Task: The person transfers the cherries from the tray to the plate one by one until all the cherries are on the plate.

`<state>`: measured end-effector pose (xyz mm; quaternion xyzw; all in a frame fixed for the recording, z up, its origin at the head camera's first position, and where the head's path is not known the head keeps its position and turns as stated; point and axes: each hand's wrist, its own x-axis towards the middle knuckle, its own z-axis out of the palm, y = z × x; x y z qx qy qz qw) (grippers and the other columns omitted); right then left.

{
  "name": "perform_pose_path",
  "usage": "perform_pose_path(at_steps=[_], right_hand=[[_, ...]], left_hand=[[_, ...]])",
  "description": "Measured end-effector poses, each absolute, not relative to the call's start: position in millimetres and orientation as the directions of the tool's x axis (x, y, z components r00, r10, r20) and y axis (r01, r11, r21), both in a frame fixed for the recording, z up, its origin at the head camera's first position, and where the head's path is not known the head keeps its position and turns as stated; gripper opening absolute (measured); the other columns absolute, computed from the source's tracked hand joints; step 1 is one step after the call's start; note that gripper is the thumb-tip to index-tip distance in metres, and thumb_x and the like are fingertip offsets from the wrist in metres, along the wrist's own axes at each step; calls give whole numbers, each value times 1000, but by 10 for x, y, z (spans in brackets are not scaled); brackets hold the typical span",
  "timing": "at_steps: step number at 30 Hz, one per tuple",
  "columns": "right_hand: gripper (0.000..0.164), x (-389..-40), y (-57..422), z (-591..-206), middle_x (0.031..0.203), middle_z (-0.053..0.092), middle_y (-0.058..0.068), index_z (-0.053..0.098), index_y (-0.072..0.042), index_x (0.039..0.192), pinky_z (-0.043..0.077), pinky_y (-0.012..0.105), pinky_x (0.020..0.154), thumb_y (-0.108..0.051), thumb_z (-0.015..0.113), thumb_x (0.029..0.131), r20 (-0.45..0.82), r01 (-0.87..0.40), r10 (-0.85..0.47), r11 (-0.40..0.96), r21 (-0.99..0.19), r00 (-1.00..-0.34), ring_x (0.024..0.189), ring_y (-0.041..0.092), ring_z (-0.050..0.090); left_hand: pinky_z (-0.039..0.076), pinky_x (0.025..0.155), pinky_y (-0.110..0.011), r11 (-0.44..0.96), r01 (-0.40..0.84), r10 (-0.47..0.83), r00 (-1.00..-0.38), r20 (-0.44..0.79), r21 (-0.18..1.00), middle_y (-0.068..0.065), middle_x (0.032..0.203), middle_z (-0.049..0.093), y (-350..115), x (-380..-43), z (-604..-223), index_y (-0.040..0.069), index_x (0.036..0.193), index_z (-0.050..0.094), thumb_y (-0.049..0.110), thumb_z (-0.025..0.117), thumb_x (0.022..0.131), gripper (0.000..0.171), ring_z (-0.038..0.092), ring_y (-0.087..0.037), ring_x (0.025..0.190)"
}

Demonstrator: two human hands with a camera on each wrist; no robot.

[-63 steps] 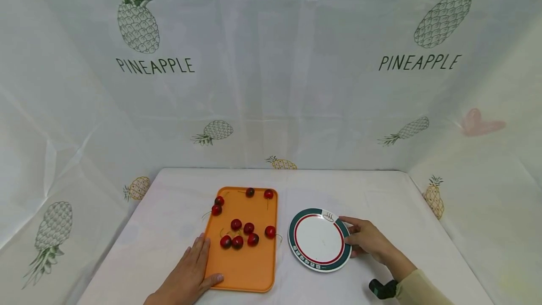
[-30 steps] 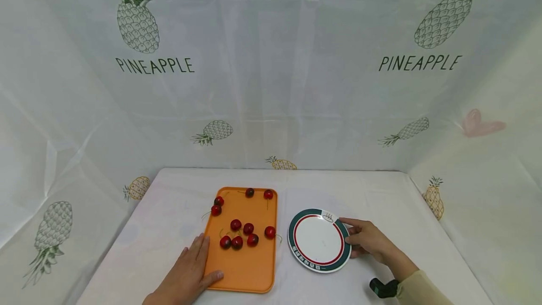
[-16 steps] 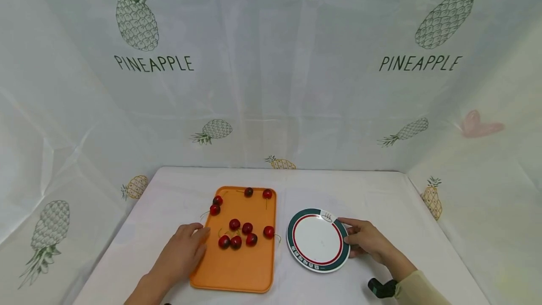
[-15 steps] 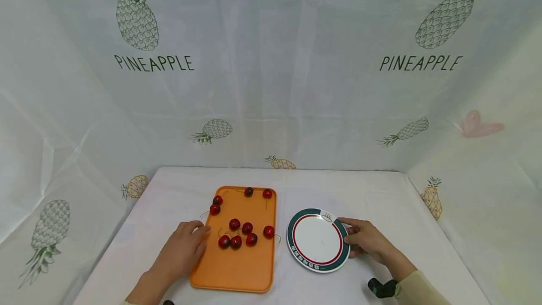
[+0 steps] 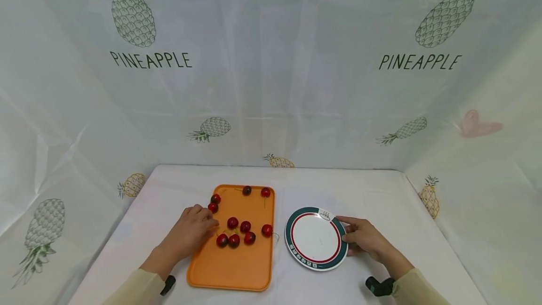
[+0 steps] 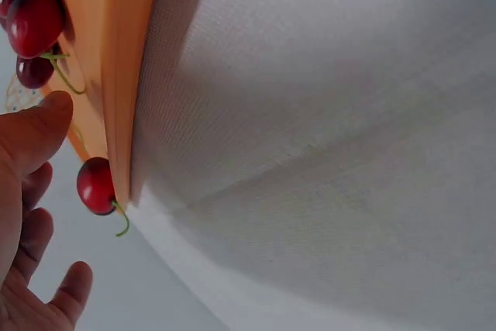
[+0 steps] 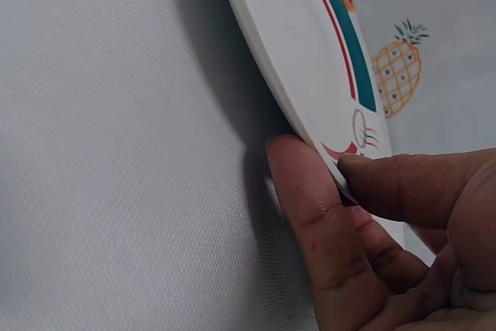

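Observation:
My left hand [image 5: 188, 234] hovers over the left edge of an orange tray [image 5: 230, 272], its fingers loosely bent and apart. Red cherries with green stems lie on the tray, and one cherry [image 5: 213, 207] at the left rim is just beyond my fingers. In the left wrist view, the thumb [image 6: 43, 133] is close to a stem, and a rim cherry [image 6: 96, 186] shows with nothing gripping it. My right hand [image 5: 366, 239] pinches the right rim of a white plate [image 5: 315, 239] with a green and red border. The right wrist view shows thumb [image 7: 411, 187] above and fingers below the rim.
A white cloth covers the table [image 5: 338, 187], and a pineapple-print curtain [image 5: 271, 84] hangs behind. Several more cherries [image 5: 234, 240] sit mid-tray, with two at its far edge. Black wrist devices [image 5: 378, 286] show at both wrists.
My left hand has lifted off the tray's left side and moved forward toward the rim cherries, its fingers now bent. My right hand stays on the plate. The head view has shifted slightly.

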<state>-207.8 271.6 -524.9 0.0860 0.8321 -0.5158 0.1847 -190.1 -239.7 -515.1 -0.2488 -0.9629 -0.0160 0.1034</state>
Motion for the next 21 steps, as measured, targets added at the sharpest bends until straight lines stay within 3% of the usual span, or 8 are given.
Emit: perform_pose_path(at_steps=[7, 21], right_hand=[[67, -2081, 2699, -5247, 109, 65, 16, 54, -6, 153, 61, 38, 65, 6, 72, 90, -401, 340, -42, 452, -825, -915, 79, 24, 65], [66, -2083, 2700, -5263, 106, 64, 15, 56, -7, 152, 61, 38, 64, 7, 73, 89, -397, 339, -39, 445, -829, -917, 77, 24, 65]], left_hand=[[46, 101, -51, 848, 529, 524, -827, 205, -31, 8, 99, 59, -2388, -1957, -5193, 29, 103, 77, 25, 86, 89, 16, 49, -18, 100], [44, 94, -45, 851, 524, 521, -834, 183, -37, 10, 96, 54, -2423, -1960, -5252, 29, 92, 78, 25, 86, 88, 9, 46, -16, 98]])
